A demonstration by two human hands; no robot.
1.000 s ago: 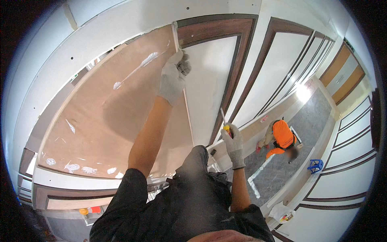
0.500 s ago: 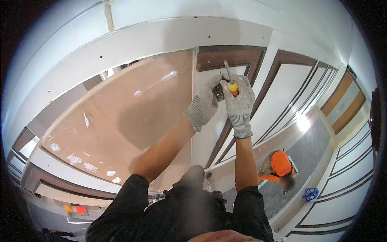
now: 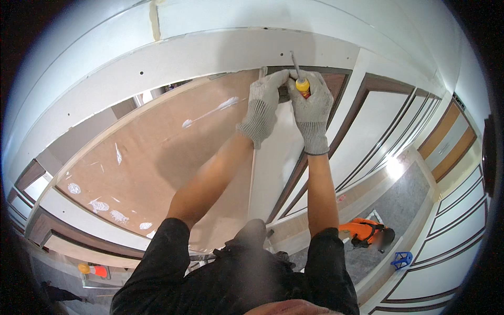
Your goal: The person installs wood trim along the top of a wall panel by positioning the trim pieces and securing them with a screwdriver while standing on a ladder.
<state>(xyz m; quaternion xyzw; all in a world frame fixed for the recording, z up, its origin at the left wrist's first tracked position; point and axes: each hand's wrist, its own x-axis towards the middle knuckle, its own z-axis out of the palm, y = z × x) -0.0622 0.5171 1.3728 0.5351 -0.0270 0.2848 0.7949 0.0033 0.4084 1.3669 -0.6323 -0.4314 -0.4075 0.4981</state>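
Both my hands wear grey knit gloves and are raised to the top edge of a door panel. My right hand (image 3: 313, 107) grips a screwdriver (image 3: 300, 79) with an orange and yellow handle, its metal shaft pointing up toward the white frame above. My left hand (image 3: 263, 102) presses against the top corner of the white door edge (image 3: 265, 168), right beside the right hand. The door's wide face is a brown board (image 3: 157, 157) with white filler patches.
A white header beam (image 3: 210, 58) with small holes runs above the door. Dark brown framed white wall panels (image 3: 367, 126) line the corridor on the right. Far below, a person in an orange top (image 3: 362, 231) crouches on the grey floor near a blue stool (image 3: 402, 259).
My right hand rose from waist level with the screwdriver up to the door's top edge. My left hand stayed at the top corner, and both moved slightly higher together.
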